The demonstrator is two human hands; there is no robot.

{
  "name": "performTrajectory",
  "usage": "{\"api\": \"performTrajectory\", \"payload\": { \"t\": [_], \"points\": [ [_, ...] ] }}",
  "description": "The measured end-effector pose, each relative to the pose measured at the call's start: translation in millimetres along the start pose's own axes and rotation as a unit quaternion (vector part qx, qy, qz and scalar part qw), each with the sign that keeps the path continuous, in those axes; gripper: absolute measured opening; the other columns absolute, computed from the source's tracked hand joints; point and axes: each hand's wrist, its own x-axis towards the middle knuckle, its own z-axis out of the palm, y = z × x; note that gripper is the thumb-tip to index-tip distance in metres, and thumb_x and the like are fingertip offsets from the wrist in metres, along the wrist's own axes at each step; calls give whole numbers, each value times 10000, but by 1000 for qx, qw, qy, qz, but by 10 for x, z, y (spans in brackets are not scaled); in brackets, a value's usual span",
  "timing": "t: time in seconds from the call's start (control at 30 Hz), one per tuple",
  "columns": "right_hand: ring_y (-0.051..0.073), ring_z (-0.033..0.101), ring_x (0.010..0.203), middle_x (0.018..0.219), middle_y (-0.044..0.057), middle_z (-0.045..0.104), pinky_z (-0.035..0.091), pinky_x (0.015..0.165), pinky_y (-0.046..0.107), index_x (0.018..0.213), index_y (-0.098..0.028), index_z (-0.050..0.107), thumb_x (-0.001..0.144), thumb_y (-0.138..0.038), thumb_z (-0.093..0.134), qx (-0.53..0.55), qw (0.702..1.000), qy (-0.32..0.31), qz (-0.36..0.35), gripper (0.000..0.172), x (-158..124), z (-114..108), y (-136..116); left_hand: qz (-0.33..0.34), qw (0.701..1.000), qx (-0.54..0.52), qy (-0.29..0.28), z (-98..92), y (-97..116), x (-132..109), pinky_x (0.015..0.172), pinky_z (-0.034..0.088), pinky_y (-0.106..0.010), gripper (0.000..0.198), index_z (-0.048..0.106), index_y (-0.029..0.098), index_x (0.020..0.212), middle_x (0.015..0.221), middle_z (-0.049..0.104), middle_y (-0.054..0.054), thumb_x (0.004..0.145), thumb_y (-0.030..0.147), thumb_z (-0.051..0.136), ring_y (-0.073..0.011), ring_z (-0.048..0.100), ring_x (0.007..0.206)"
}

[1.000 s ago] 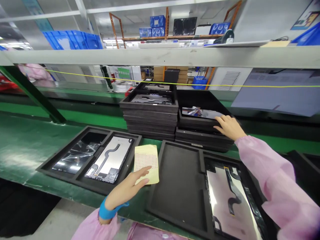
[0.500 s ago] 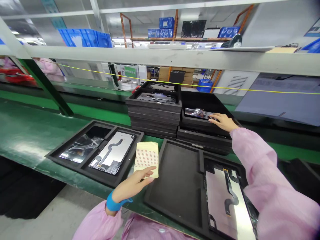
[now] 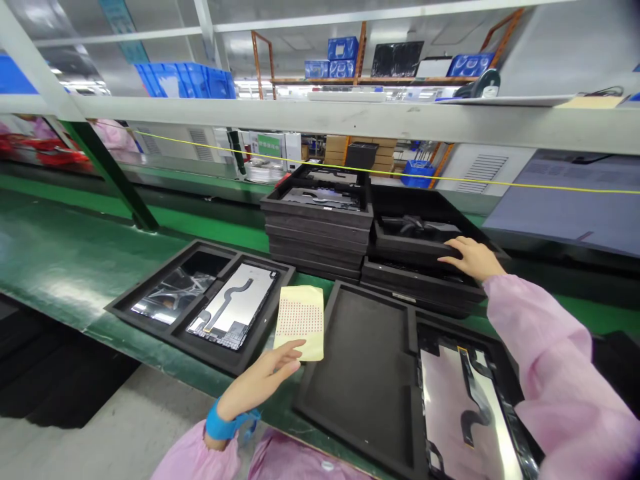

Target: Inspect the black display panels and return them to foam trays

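At the left of the green worktop (image 3: 45, 247), the left tray (image 3: 260, 333) looks complete, both its pockets filled: a dark screen (image 3: 175, 290) under wrinkled clear film in the left one, a silver panel (image 3: 245, 293) with a curved dark cable in the right. Next comes the left hand (image 3: 263, 387), a blue band (image 3: 220, 423) at its wrist, its fingers loosely extended and gripping nothing, at the lower edge of a yellow sheet (image 3: 303, 313); contact is hard to judge. The sheet, with rows of small red marks, lies between the left tray and the right tray (image 3: 365, 367). Behind, the left stack (image 3: 317, 237) of black trays carries a grey panel (image 3: 320, 197) in its top. The right tray seems half filled: its left pocket shows only black floor, while its right pocket holds a second panel (image 3: 445, 407), silver side up. Behind it stands the right stack (image 3: 420, 283), whose top tray (image 3: 410, 248) holds something dark and shiny, too unclear to name. At that tray's front wall is the right hand (image 3: 470, 259), thumb and fingers slightly parted; whether it pinches the wall is not clear. Stacked trays evidently remain.
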Motion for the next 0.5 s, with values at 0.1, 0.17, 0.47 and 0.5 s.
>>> {"api": "performTrajectory", "payload": {
  "t": [0.1,0.17,0.47,0.5],
  "points": [
    [340,529,1043,1066,193,593,401,807,450,984,-158,622,877,-650,421,2,998,63,10,542,-1,-159,-39,-2,1000,-12,-14,4,-25,-26,1116,339,-409,538,437,219,1418,1325,599,-104,924,431,450,-225,537,1239],
    [375,518,1058,1069,204,589,381,800,465,1007,-173,623,900,-637,370,2,995,96,11,539,43,-280,-110,-3,1000,-8,-14,-14,-64,-59,1115,338,-418,548,432,206,1421,1324,597,-113,924,435,445,-232,534,1239],
    [355,505,1041,1102,173,579,383,790,448,1125,-164,599,929,-508,428,-31,989,134,-55,431,574,-417,-1125,8,999,4,50,-73,-298,-123,1134,343,-418,555,444,220,1416,1385,563,-100,923,474,446,-239,494,1308],
    [351,499,1051,1114,166,577,377,798,446,1139,-169,594,937,-501,428,-31,988,133,-70,422,673,-396,-1302,21,997,27,75,-43,-322,-86,1149,324,-423,543,461,219,1404,1417,535,-99,921,465,452,-243,465,1337]
  ]
}}
